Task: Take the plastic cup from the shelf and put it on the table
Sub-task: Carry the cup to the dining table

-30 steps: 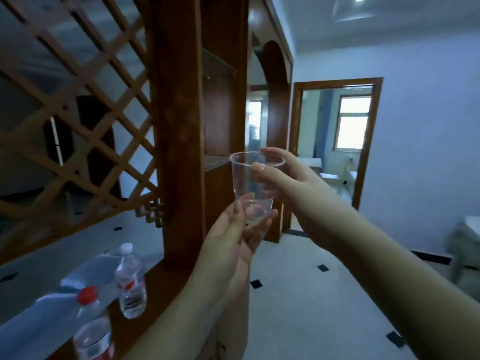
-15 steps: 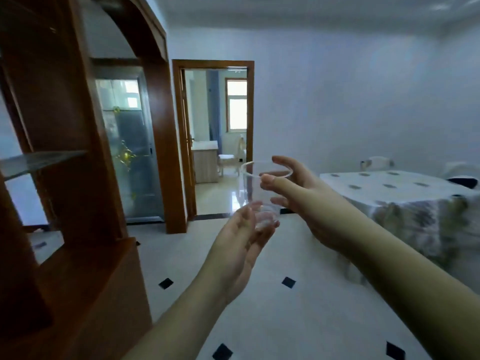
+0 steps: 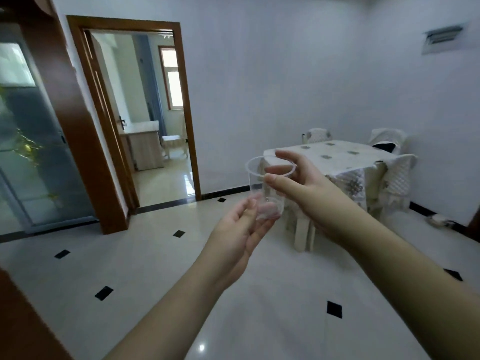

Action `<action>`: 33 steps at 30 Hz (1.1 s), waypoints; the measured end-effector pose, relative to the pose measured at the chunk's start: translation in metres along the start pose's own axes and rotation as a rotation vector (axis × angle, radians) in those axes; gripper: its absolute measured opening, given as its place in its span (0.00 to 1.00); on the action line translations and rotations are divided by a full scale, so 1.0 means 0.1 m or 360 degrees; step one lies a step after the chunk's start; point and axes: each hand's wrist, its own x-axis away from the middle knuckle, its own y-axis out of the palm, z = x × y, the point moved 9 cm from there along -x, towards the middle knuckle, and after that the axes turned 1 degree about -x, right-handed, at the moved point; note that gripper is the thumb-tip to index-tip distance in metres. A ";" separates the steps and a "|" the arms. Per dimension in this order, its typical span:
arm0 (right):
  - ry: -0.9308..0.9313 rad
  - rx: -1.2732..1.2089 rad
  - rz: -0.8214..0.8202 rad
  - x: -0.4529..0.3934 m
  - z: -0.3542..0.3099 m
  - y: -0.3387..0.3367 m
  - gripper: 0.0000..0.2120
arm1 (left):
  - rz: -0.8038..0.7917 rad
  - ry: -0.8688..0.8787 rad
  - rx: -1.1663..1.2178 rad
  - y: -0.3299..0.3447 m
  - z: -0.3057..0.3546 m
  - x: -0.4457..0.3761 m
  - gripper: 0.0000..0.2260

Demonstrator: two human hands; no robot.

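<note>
A clear plastic cup (image 3: 257, 183) stands upright in mid-air at the centre of the view. My right hand (image 3: 301, 188) grips it near the rim, thumb in front and fingers behind. My left hand (image 3: 241, 229) cups its base from below with fingers loosely curled. The table (image 3: 337, 157), covered with a pale flowered cloth, stands in the far right corner of the room, beyond the cup.
Cloth-covered chairs (image 3: 394, 175) surround the table. An open wooden doorway (image 3: 187, 105) leads to another room at the back left. A glass sliding door (image 3: 33, 152) and dark wooden frame (image 3: 75, 120) stand at the left. White tiled floor (image 3: 155, 255) lies between me and the table.
The view has swung right, away from the wooden shelf unit; the table now shows fully and closer. Both hands keep the same hold on the cup.
</note>
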 end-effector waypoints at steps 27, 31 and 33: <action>0.0254 0.0132 0.0546 -2.47 2.16 -1.34 0.36 | -0.0211 -0.0513 -0.0139 -0.31 -1.04 -3.77 0.10; 0.0255 0.0104 0.0602 -2.68 2.49 -1.83 0.34 | -0.0272 -0.0547 -0.0206 -0.05 -1.35 -4.31 0.11; 0.0258 0.0098 0.0628 -2.77 2.68 -2.10 0.35 | -0.0302 -0.0550 -0.0242 0.10 -1.54 -4.58 0.10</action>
